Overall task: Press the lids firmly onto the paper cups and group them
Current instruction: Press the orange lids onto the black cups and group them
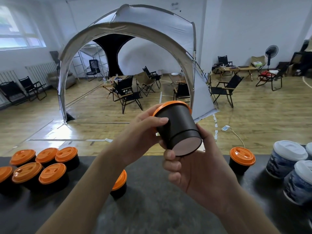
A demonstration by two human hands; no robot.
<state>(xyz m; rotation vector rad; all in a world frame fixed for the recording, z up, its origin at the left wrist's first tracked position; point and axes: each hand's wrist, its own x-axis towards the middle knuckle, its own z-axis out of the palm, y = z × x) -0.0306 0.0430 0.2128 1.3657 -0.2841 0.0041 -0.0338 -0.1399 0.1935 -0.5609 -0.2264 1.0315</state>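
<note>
I hold a black paper cup [177, 125] with an orange lid [168, 104] up in the air, tilted so its pale base faces me. My left hand [143, 132] grips its side near the lid, thumb across the wall. My right hand [194, 162] curls round the base from below. Several lidded black cups [42, 168] stand grouped at the left of the dark table [152, 208]. Another lidded black cup [119, 183] stands partly behind my left forearm. One more orange-lidded cup [242, 159] stands at the right.
Blue patterned cups with white lids [287, 161] stand at the table's right edge. Beyond the table lie a wooden floor, a large white dome tent [135, 31], folding chairs and low tables.
</note>
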